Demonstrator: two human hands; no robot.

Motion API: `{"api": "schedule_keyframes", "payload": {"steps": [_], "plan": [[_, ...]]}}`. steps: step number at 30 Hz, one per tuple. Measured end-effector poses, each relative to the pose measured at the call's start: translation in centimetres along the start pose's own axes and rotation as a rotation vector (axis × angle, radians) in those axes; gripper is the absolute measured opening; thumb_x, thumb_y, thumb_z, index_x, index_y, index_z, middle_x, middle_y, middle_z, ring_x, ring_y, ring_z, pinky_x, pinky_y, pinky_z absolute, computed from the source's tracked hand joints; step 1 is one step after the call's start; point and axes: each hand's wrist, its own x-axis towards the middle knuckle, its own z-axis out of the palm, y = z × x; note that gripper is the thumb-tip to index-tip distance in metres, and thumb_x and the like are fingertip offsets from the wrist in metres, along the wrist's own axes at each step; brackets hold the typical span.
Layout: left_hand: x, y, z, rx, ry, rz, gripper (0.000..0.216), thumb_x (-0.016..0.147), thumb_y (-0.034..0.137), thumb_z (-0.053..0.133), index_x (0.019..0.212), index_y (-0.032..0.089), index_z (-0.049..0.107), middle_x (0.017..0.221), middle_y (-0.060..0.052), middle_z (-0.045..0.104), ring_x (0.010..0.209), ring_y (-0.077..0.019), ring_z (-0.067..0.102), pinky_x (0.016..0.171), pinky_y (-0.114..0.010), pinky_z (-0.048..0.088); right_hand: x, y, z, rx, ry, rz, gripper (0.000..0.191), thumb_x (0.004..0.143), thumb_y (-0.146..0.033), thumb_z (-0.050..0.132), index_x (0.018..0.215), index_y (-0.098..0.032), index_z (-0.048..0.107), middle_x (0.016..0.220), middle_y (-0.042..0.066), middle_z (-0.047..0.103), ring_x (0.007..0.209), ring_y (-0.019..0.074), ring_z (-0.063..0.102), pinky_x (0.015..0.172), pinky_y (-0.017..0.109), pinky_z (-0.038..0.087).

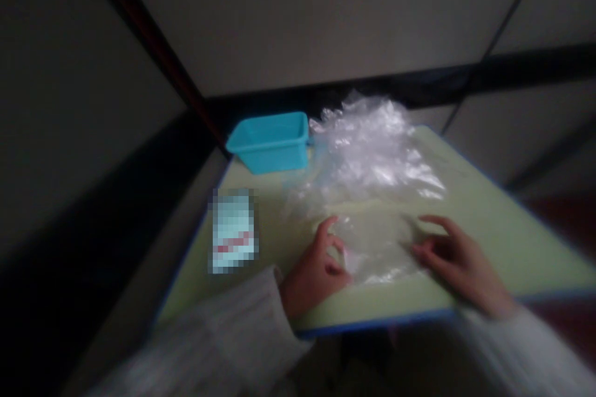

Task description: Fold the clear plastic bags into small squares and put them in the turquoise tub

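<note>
A small clear plastic bag (379,254) lies flat near the front of the table, between my two hands. My left hand (316,267) is at the bag's left edge with bent fingers, the thumb low on the film; it appears to grip that edge. Across from it, my right hand (454,257) has its thumb and a finger pinched at the bag's right edge, while the index finger reaches out above. Blur hides the exact contact. Just beyond the bag rises a loose, crumpled heap of clear plastic bags (372,142).
A turquoise plastic basket (274,155) stands at the table's back left. Closer on the left lies a pale green, pixelated item (233,232) with a red stripe. The yellow-green table (493,229) has blue edges. Behind it is a pale wall (326,18) with a dark band.
</note>
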Motion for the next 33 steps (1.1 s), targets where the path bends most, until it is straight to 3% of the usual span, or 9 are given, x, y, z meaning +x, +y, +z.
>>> {"api": "schedule_keyframes", "payload": {"steps": [19,27,30,33], "plan": [[0.1,-0.6,0.3,-0.032,0.041,0.015,0.081,0.065,0.001,0.059,0.132,0.032,0.024,0.088,0.006,0.048,0.053,-0.0017,0.052,0.053,-0.016,0.039,0.0,0.0,0.0,-0.012,0.071,-0.024,0.058,0.077,-0.052,0.062,0.12,-0.018,0.042,0.065,0.001,0.06,0.05,0.015,0.053,0.041,0.025,0.042],[0.1,-0.1,0.3,-0.023,0.034,0.003,0.08,0.065,0.002,0.06,0.13,0.03,0.025,0.087,0.007,0.047,0.054,-0.0022,0.054,0.053,-0.016,0.039,0.2,0.8,-0.2,-0.065,0.081,-0.078,0.053,0.081,-0.046,0.06,0.121,-0.019,0.04,0.072,0.002,0.061,0.057,0.016,0.056,0.049,0.027,0.046],[0.2,-0.1,0.3,-0.008,0.058,0.017,0.072,0.067,0.007,0.062,0.127,0.028,0.03,0.086,0.007,0.046,0.054,-0.003,0.053,0.052,-0.017,0.039,0.0,0.9,-0.3,-0.102,0.177,-0.138,0.048,0.082,-0.043,0.059,0.121,-0.02,0.041,0.077,0.003,0.059,0.06,0.0162,0.057,0.05,0.028,0.047],[0.3,-0.2,0.3,0.085,0.131,0.07,0.059,0.071,0.014,0.062,0.122,0.027,0.037,0.086,0.006,0.046,0.052,-0.0033,0.049,0.052,-0.018,0.039,-1.5,1.0,-0.6,-0.201,0.384,-0.212,0.035,0.085,-0.04,0.055,0.113,-0.022,0.048,0.079,0.004,0.059,0.061,0.0175,0.058,0.051,0.029,0.048]]}}
